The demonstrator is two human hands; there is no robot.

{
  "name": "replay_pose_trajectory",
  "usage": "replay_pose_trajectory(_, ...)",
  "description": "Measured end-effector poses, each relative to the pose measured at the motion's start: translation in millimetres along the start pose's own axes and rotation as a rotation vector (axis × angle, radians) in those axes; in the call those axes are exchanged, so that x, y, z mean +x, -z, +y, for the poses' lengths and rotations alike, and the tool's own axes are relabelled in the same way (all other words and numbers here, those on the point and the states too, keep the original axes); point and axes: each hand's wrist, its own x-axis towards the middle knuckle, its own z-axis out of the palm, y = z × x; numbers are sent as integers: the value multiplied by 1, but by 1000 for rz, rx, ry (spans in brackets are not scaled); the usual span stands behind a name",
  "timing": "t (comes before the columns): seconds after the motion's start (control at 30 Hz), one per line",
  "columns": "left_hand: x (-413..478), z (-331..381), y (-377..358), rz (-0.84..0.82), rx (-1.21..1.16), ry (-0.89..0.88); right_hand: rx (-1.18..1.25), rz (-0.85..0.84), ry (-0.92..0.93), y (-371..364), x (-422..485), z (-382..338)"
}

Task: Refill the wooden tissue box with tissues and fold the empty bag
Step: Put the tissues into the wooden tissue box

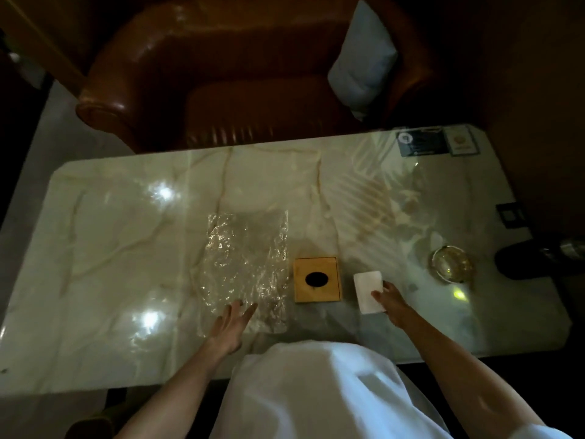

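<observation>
A square wooden tissue box (317, 279) with a dark oval slot in its lid stands on the marble table (126, 236). Left of it a crumpled clear plastic bag (245, 267) lies flat. My left hand (230, 324) rests with fingers spread on the bag's near edge, holding nothing. Right of the box a white stack of tissues (367, 289) lies on the table, and my right hand (391, 301) has its fingers on the stack's right side, thumb on top.
A glass ashtray (451, 263) sits at the right of the table, and dark cards (437, 141) lie at the far right corner. A brown leather armchair (240, 68) with a white cushion (364, 61) stands beyond the table. My white garment (316, 391) overhangs the near edge.
</observation>
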Motion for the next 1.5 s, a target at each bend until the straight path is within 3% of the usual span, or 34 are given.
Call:
replay_pose_trajectory(0.2,3,11,3,-59,10,34,-362,178,104,0,5,18)
replay_pose_trajectory(0.33,10,21,11,-37,17,18,-529,246,75,-1,2,14)
replay_pose_trajectory(0.47,21,42,28,115,-268,-17,-566,371,326,-12,-9,0)
replay_pose_trajectory(0.53,27,59,39,151,-546,-2,-479,259,414,-26,-15,-8)
replay_pose_trajectory(0.63,37,86,50,48,-859,12,-386,-73,332,-50,-24,-19)
replay_pose_trajectory(0.7,42,103,53,-20,-1013,3,-364,-208,328,-62,-26,-21)
replay_pose_trajectory(0.9,59,124,57,32,-1189,75,-325,-139,316,-67,-14,-30)
replay_pose_trajectory(1.03,75,126,71,51,-1158,47,-358,-111,393,-65,-3,-50)
replay_pose_trajectory(1.1,79,127,77,57,-1159,30,-547,-101,500,-67,1,-59)
replay_pose_trajectory(1.2,82,125,79,58,-1152,34,-1150,-73,703,-72,9,-65)
replay_pose_trajectory(1.27,82,123,77,53,-1162,20,-1387,-94,832,-76,13,-62)
replay_pose_trajectory(1.5,85,116,72,39,-1227,30,-1486,-60,863,-79,18,-57)
